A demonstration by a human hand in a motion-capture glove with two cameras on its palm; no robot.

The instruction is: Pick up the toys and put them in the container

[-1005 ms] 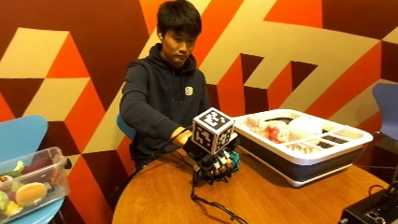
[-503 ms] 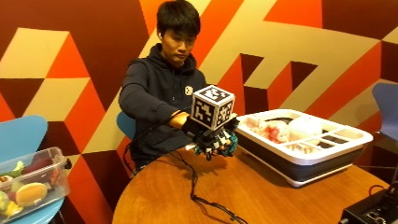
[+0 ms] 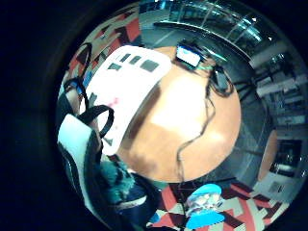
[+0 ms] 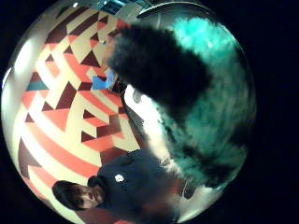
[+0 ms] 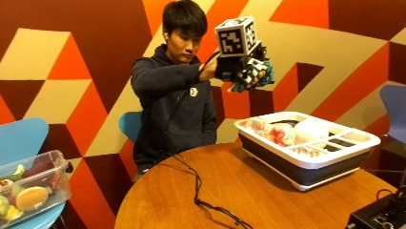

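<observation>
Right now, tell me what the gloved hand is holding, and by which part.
The right hand grips a teal and black furry toy, raised above the container. Which part of the toy it grips cannot be told.

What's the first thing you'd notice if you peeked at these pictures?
The gloved right hand, raised high above the table, grips a fluffy teal toy. Below it, on the round wooden table, stands a white container with soft toys already inside.

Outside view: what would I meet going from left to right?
Clear bin of toys on a blue chair → person's dark sweatshirt → gloved right hand holding a teal fuzzy toy → white container.
</observation>
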